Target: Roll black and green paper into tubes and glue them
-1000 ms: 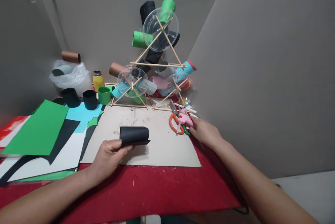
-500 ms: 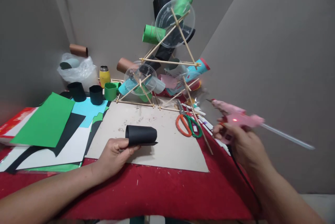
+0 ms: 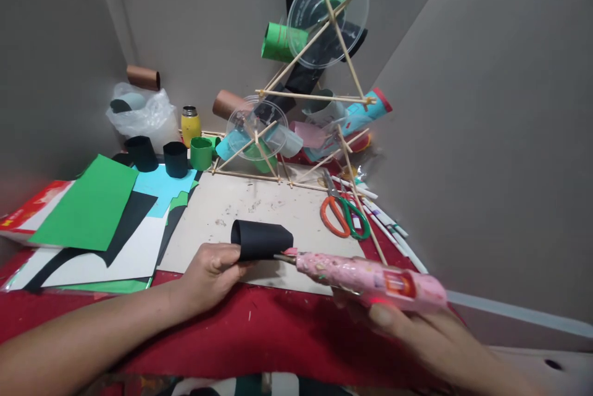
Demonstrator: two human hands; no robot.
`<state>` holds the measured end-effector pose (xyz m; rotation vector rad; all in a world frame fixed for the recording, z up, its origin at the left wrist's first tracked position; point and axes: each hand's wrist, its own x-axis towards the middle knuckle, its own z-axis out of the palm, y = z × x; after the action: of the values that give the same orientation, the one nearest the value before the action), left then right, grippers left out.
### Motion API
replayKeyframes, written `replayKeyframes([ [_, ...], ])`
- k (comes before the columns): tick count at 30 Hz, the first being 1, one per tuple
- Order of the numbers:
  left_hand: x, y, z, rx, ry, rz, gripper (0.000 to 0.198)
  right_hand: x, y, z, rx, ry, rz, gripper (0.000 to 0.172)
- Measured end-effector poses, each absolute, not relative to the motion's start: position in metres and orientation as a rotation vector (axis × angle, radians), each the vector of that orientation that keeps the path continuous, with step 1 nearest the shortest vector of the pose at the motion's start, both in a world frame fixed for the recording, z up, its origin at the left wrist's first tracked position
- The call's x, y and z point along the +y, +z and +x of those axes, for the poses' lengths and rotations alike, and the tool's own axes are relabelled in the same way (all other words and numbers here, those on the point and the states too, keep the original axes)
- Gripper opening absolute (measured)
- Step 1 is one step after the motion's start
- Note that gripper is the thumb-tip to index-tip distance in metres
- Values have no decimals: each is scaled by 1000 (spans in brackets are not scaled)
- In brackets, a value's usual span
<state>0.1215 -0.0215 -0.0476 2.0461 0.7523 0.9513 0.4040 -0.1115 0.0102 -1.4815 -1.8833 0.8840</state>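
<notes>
My left hand (image 3: 210,272) pinches a rolled black paper tube (image 3: 262,240) just above a grey cardboard sheet (image 3: 259,210). My right hand (image 3: 417,328) grips a pink hot glue gun (image 3: 370,277) from below, with a clear glue stick trailing out its back to the right. The gun's metal tip touches the lower right edge of the black tube. Behind the cardboard stands a structure of wooden sticks (image 3: 308,96) with clear plastic lids and coloured paper tubes fixed to it.
Orange and green scissors (image 3: 343,217) lie right of the cardboard beside white glue sticks (image 3: 384,223). Green, black, blue and white paper sheets (image 3: 92,210) are stacked left. Black and green paper cups (image 3: 176,158), a yellow bottle (image 3: 190,125) and a plastic bag (image 3: 139,115) sit at the back.
My right hand picked the glue gun up from beside the scissors, swung it out to the right, then brought its tip to the black tube. My left hand kept holding the tube.
</notes>
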Motion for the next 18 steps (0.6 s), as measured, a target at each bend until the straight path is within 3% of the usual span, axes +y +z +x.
replayKeyframes([
  [4,-22,-47,122,727,936,2084,25,-104,19,390,-2104,1047,-1415,37],
  [12,-21,-52,122,659,966,2171,25,-95,31,364,-1953,1029,-1383,21],
  [18,-22,-52,122,680,960,2198,25,-93,28,361,-1961,979,-1380,20],
])
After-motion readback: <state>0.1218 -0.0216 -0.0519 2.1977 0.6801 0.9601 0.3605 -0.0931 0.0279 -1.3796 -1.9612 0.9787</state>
